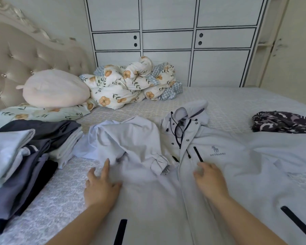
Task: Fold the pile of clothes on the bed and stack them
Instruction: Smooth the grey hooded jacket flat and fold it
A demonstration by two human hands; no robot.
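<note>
Hands lie flat on the pale jacket (210,174) spread front-up across the bed (219,99): left hand (100,186) with fingers apart, right hand (210,181) relaxed, gripping nothing. Its bunched sleeve (131,144) may trap creases, and sloppy folding would tilt the stack (25,156) nearby.

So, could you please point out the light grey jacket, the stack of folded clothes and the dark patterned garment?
light grey jacket (224,167), head view, chest panel.
stack of folded clothes (19,167), head view, grey middle layers.
dark patterned garment (283,122), head view, its middle.
</note>
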